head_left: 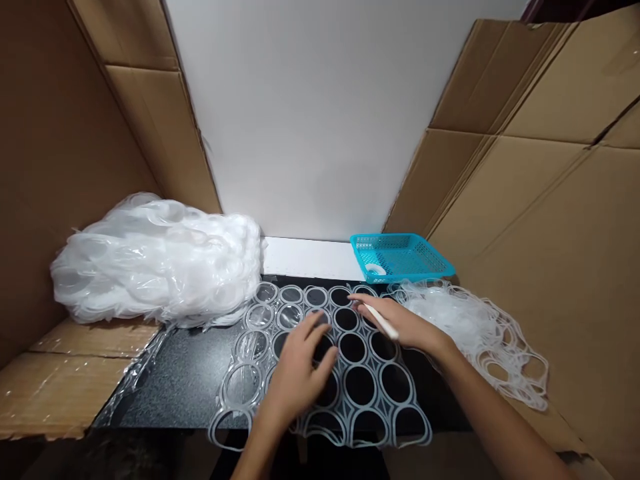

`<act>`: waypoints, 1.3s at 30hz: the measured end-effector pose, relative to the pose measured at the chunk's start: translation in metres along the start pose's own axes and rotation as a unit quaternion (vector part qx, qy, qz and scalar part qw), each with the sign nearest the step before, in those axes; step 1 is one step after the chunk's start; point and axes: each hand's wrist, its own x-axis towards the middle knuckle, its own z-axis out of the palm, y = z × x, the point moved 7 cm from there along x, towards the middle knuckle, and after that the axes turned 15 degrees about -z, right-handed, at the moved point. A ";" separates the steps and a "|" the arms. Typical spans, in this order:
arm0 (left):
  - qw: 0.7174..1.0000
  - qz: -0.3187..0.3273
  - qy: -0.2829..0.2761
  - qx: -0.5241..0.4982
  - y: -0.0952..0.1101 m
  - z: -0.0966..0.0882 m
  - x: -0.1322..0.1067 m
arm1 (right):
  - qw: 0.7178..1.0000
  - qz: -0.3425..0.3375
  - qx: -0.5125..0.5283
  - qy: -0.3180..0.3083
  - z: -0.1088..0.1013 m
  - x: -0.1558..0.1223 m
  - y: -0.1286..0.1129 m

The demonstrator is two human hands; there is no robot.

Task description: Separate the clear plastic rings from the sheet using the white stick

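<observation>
A translucent plastic sheet [367, 359] with rows of ring-edged circles lies over a black tabletop, its near edge hanging past the table's front. Several circles at its left look glossy and filled, while many to the right show dark through them. My left hand [300, 367] rests on or just above the middle of the sheet, fingers spread and holding nothing I can see. Closed round a slim white pen-like tool [381, 321], my right hand [400, 320] is over the sheet's far right part. The tool's tip is hidden by my fingers.
A bulky stack of clear plastic sheets [160, 260] stands at the left. Behind on the right is a blue mesh basket [407, 275] with a small white ring-like piece inside. Tangled ring-shaped scraps [480, 327] lie at the right. Cardboard walls [540, 200] flank both sides.
</observation>
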 end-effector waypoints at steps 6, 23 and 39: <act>0.979 0.019 0.074 0.192 -0.028 0.019 0.011 | 0.984 -0.084 0.156 0.030 0.021 0.067 -0.024; 0.975 0.016 0.091 0.201 -0.025 0.013 0.012 | 0.959 -0.047 0.191 0.205 0.056 0.081 0.036; 0.970 0.022 0.081 0.228 -0.027 0.019 0.011 | 0.966 -0.176 -0.104 0.156 0.042 0.088 0.021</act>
